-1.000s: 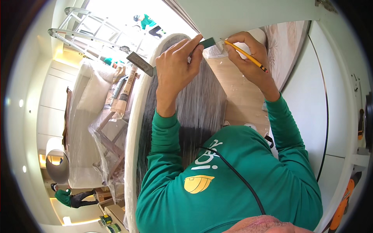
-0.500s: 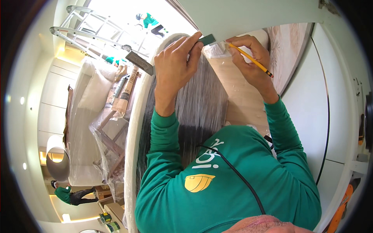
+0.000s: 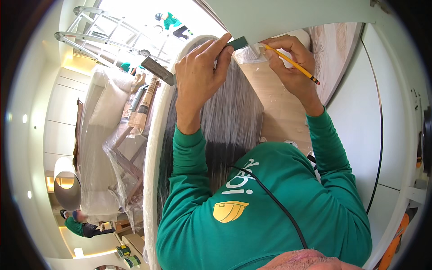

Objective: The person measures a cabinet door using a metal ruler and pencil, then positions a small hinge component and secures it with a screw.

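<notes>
My left hand (image 3: 198,74) is closed around a small dark green flat block (image 3: 238,43). One end of the block sticks out past my thumb and lies at the lower edge of a pale panel (image 3: 274,18). Between the fingers of my right hand (image 3: 295,69) is a yellow pencil (image 3: 292,63). Its point is near the panel's edge, a short way right of the block, and its dark end slants down to the right. Left of my left hand, a dark grey bar-shaped piece (image 3: 157,70) rests by the padded edge; what it is I cannot make out.
Below my hands is a dark surface under clear plastic film (image 3: 229,103), bordered by a white wrapped edge (image 3: 155,148). Plastic-covered furniture (image 3: 110,99) and an aluminium stepladder (image 3: 94,33) stand to the left. Co-workers in green (image 3: 78,225) are farther off. White panels (image 3: 355,117) line the right.
The view has shifted slightly, and both hands appear a little farther up and left. The pencil stays near the panel edge. The co-worker at lower left has changed posture.
</notes>
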Tool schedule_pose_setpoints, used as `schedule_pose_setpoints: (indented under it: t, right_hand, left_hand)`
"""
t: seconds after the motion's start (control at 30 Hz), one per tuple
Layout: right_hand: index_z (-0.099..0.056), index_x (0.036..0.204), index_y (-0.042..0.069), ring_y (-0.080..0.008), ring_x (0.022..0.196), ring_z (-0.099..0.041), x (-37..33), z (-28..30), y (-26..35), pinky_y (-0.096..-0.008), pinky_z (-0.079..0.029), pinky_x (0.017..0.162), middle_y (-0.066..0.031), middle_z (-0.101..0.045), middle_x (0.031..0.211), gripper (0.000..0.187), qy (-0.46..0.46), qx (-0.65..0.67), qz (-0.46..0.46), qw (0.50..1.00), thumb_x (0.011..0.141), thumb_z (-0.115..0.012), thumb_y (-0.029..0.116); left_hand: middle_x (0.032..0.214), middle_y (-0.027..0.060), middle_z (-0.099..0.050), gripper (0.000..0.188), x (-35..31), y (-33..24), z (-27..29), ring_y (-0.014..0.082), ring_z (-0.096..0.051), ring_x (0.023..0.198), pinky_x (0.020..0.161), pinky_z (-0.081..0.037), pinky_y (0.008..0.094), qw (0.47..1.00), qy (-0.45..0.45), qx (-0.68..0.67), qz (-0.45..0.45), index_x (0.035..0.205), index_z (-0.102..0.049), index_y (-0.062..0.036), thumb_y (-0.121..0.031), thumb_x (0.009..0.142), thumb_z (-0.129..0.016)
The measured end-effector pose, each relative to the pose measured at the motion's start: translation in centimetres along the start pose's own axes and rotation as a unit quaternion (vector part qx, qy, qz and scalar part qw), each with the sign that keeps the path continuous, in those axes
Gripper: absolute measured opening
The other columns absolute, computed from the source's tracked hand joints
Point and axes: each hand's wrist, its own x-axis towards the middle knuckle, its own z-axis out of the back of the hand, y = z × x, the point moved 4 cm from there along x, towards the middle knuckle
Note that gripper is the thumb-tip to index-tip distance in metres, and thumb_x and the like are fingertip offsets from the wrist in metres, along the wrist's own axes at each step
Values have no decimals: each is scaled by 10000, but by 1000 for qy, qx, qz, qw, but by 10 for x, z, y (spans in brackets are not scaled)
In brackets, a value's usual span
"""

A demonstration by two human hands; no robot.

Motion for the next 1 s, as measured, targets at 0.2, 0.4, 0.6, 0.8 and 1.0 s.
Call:
schedule_pose_setpoints:
  t: [0.2,0.4,0.6,0.8,1.0]
  right_hand:
    - [-679,1053,15,-152,977,-710,-1,0,-2,-278,-558,904,-88,-746,1022,150,-9,8,-4,1000,910,-726,21]
    - [-683,1047,15,-153,981,-715,-2,0,-2,-278,-560,903,-81,-748,1019,142,-9,9,-6,1000,913,-727,25]
    - [-683,1047,12,-150,977,-715,0,0,-3,-277,-561,895,-75,-746,1010,141,-7,8,-3,1000,916,-730,33]
    - [-674,1052,15,-150,902,-710,8,-2,9,-277,-564,840,-70,-728,963,158,11,-39,-6,999,909,-738,34]
    - [-655,1013,48,-183,791,-682,19,-12,22,-308,-549,759,-58,-690,895,155,19,-79,10,997,885,-741,61]
  left_hand:
    - [895,31,-750,250,1,-1,2,240,-698,698,590,-524,369,1000,-10,14,-12,1182,-760,-128,-235,979,-664]
    - [904,28,-752,243,1,0,1,236,-702,711,596,-526,365,1000,-7,5,-6,1177,-762,-130,-224,976,-661]
    - [902,27,-750,242,1,2,1,236,-696,705,594,-520,360,1000,-4,-5,4,1175,-764,-131,-224,976,-660]
    - [895,27,-746,243,2,3,0,236,-695,704,601,-520,362,1000,2,-8,10,1172,-765,-129,-233,980,-658]
    - [893,22,-745,244,2,2,0,227,-696,705,595,-518,358,1000,-6,-8,-2,1177,-763,-135,-240,987,-652]
